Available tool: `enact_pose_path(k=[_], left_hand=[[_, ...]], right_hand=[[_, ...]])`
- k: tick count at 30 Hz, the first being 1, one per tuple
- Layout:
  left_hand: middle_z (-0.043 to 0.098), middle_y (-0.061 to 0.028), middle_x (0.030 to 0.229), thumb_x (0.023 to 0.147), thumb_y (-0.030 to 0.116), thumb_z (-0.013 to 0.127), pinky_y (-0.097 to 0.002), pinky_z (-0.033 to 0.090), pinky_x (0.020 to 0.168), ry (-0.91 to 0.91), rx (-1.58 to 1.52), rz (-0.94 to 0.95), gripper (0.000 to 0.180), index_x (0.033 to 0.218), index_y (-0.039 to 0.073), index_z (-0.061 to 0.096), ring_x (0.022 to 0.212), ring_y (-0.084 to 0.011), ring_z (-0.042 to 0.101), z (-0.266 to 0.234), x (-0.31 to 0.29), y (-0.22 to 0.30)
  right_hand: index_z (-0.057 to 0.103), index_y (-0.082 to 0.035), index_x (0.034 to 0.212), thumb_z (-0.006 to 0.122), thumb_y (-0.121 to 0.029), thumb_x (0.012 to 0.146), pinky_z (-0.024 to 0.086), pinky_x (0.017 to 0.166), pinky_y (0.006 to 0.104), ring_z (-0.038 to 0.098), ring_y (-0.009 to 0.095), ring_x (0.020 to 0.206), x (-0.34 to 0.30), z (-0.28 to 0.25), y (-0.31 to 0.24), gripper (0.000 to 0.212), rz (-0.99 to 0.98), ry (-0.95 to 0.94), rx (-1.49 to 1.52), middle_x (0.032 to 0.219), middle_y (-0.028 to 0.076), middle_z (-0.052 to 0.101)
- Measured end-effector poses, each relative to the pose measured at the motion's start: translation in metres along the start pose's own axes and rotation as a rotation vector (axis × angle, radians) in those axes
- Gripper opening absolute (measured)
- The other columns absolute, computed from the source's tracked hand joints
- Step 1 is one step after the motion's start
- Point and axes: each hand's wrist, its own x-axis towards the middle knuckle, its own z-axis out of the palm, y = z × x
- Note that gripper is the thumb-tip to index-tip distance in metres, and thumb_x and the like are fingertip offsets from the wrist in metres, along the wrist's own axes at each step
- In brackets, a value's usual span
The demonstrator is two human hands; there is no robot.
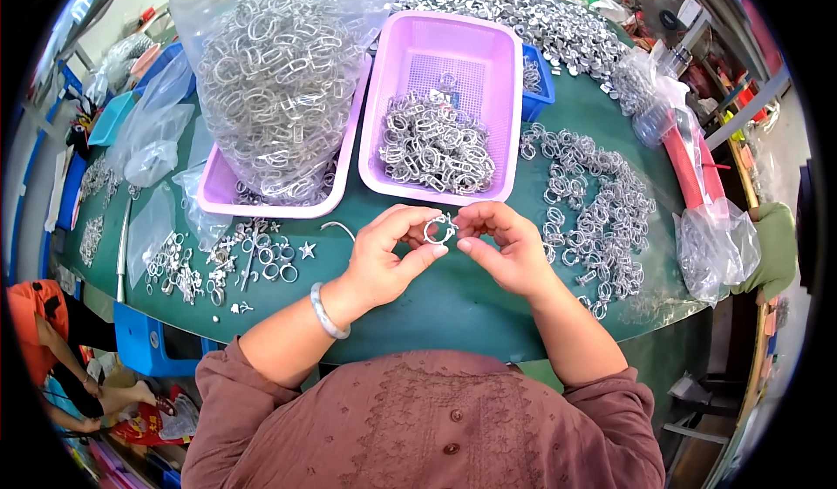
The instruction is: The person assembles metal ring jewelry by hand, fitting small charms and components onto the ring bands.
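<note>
My left hand (389, 252) pinches a silver ring (427, 232) between thumb and fingertips, above the near middle of the green table. The ring stands upright, with its round opening toward me and a small ornament at its upper right. My right hand (506, 249) is curled in from the other side, its thumb and index fingertips at the ring's ornamented edge. Right of my hands lies a wide spread of silver rings (602, 201). Just beyond them stands a lilac plastic basket (507, 71) with a heap of silver rings (436, 145) in its near half.
A clear bag (275, 97) bulging with rings sits in another lilac basket (261, 210). Loose rings and small charms (218, 262) lie at left. Silver pieces (514, 18) cover the far edge, near a blue bin (539, 92). Another person (52, 332) is at lower left.
</note>
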Motion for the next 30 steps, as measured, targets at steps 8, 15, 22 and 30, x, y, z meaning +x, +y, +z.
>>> enact_pose_path(k=[8, 15, 22, 30], left_hand=[[0.054, -0.0049, 0.094, 0.075, -0.004, 0.065, -0.0241, 0.048, 0.071, -0.029, 0.041, 0.007, 0.037, 0.109, 0.002, 0.055, 0.084, -0.0115, 0.056, 0.004, 0.000, -0.001], [0.057, -0.0040, 0.092, 0.074, -0.002, 0.067, -0.0232, 0.047, 0.069, -0.023, 0.047, -0.042, 0.032, 0.104, 0.002, 0.055, 0.081, -0.0100, 0.057, 0.007, -0.001, -0.004], [0.057, -0.0041, 0.084, 0.074, 0.004, 0.069, -0.0220, 0.048, 0.062, 0.018, 0.111, -0.030, 0.027, 0.097, 0.002, 0.056, 0.072, -0.0097, 0.058, 0.011, -0.002, -0.007], [0.056, -0.0040, 0.094, 0.079, 0.000, 0.064, -0.0220, 0.047, 0.069, -0.034, 0.011, -0.080, 0.036, 0.113, 0.001, 0.053, 0.081, -0.0091, 0.056, 0.010, -0.004, -0.013]], right_hand=[[0.054, 0.002, 0.107, 0.059, 0.000, 0.082, 0.047, 0.076, 0.0265, 0.057, 0.013, 0.087, -0.006, 0.003, 0.001, 0.026, 0.114, 0.001, 0.156, 0.098, 0.007, 0.059], [0.055, 0.003, 0.106, 0.058, 0.000, 0.083, 0.047, 0.076, 0.0257, 0.057, 0.012, 0.088, -0.007, 0.006, 0.002, 0.024, 0.149, 0.001, 0.241, 0.098, 0.007, 0.060], [0.053, 0.004, 0.107, 0.058, -0.001, 0.083, 0.047, 0.079, 0.0258, 0.057, 0.012, 0.089, -0.005, 0.008, 0.002, 0.024, 0.288, 0.008, 0.502, 0.098, 0.008, 0.060], [0.052, 0.004, 0.109, 0.058, -0.002, 0.084, 0.047, 0.079, 0.0264, 0.057, 0.013, 0.091, -0.006, 0.010, 0.007, 0.027, 0.286, 0.013, 0.520, 0.103, 0.008, 0.058]])
